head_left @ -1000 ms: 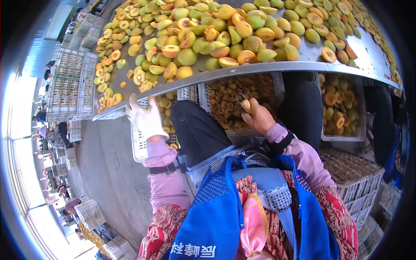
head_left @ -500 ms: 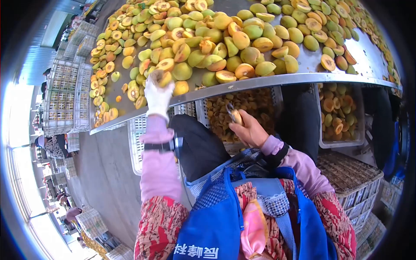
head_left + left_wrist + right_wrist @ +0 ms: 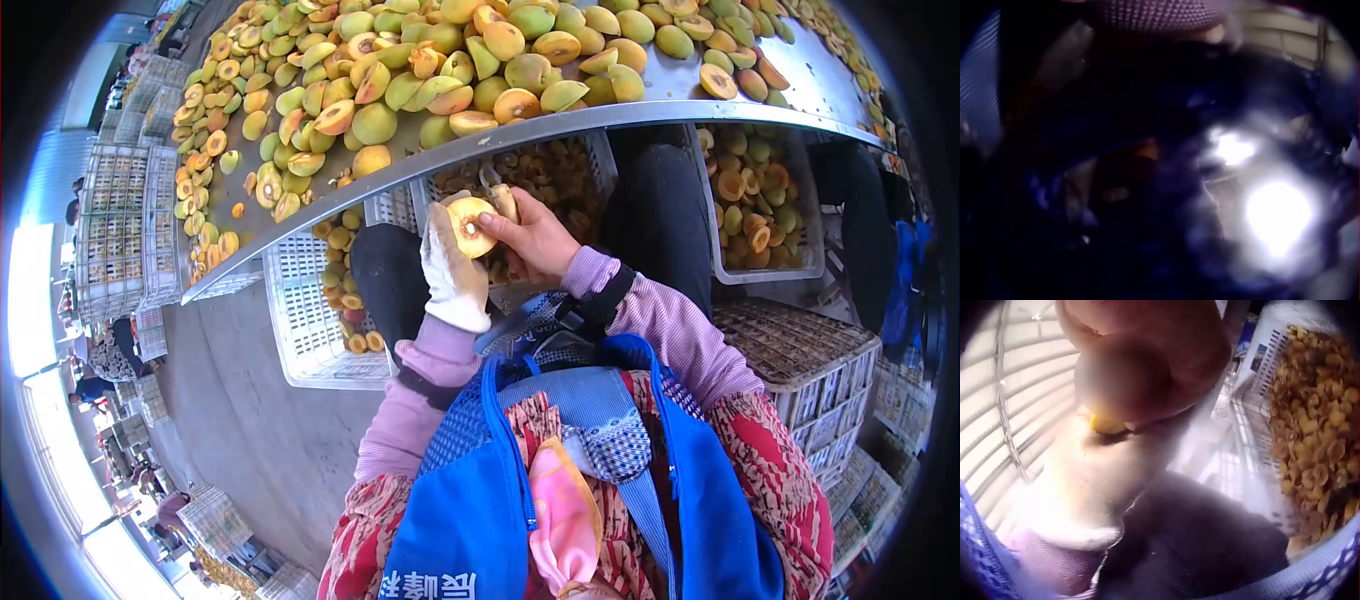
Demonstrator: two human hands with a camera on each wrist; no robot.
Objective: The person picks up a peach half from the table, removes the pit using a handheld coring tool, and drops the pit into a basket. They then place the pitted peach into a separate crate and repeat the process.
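My left hand [image 3: 452, 262], in a white glove, holds a halved apricot [image 3: 470, 225] cut face up, just below the metal table edge [image 3: 560, 125]. My bare right hand [image 3: 530, 235] meets it from the right, pinching a small tool [image 3: 503, 200] against the fruit. In the right wrist view the bare fingers [image 3: 1141, 356] press on a yellow bit of apricot [image 3: 1105, 425] above the white glove [image 3: 1085, 481]. The left wrist view is dark and blurred. Both hands hover over a white crate of pits [image 3: 560, 180].
The metal table carries a heap of whole and halved apricots [image 3: 420, 70]. Under it stand a white crate with a few halves [image 3: 320, 310] at left and a crate of halves [image 3: 760, 200] at right. Stacked crates [image 3: 115, 230] line the far left; woven trays [image 3: 800, 360] sit at right.
My left hand took an apricot from the table and brought it down to my right hand, which now works on it with the tool. The head view tilted slightly.
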